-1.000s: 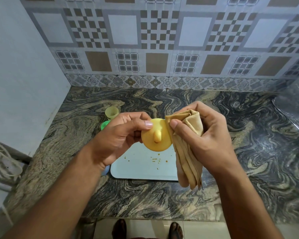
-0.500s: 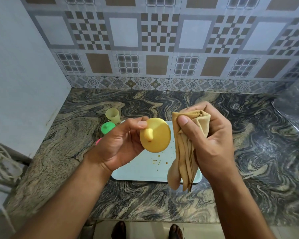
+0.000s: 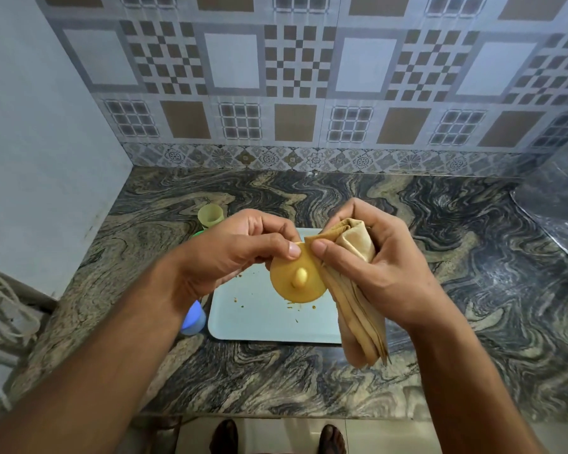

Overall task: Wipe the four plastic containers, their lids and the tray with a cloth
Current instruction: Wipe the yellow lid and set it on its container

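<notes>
Pinching the top rim of a round yellow lid (image 3: 297, 283) between thumb and fingers, the left hand (image 3: 240, 250) holds it up above the pale blue tray (image 3: 259, 319), its knob facing the camera. The right hand (image 3: 374, 260) grips a folded tan cloth (image 3: 354, 290), thumb pressing the fabric against the lid's right edge, so the two hands meet at the top of the lid; the rest of the cloth hangs down past the tray's right side. Beneath them the tray lies flat on the marbled desk (image 3: 440, 322), with a few orange-brown crumbs scattered on its surface. To the left of the tray, partly hidden by the left forearm, stand a yellow container (image 3: 210, 216) farthest back, a sliver of a green container (image 3: 199, 233) just before it, and a blue container (image 3: 193, 317) touching or just beside the tray's left edge. Patterned tiles cover the wall (image 3: 309, 77) behind.
</notes>
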A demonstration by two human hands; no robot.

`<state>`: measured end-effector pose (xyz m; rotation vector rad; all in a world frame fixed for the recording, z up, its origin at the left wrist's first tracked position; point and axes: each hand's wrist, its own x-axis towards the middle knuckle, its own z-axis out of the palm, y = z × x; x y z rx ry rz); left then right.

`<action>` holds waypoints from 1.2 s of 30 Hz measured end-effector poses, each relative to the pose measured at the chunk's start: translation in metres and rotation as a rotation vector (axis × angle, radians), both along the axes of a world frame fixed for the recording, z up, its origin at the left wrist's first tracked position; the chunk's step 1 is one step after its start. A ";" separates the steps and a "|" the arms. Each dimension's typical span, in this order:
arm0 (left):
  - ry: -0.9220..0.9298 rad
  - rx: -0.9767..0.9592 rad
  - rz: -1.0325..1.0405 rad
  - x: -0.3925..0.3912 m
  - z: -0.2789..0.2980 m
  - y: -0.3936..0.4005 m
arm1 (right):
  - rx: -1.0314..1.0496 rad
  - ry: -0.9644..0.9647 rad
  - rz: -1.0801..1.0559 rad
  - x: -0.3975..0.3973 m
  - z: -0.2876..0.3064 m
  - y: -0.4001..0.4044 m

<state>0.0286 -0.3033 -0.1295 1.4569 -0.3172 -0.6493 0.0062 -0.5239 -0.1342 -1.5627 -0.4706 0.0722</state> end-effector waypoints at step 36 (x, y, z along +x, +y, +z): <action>-0.244 -0.323 0.558 -0.052 -0.026 -0.048 | 0.222 -0.186 -0.573 -0.016 -0.007 0.019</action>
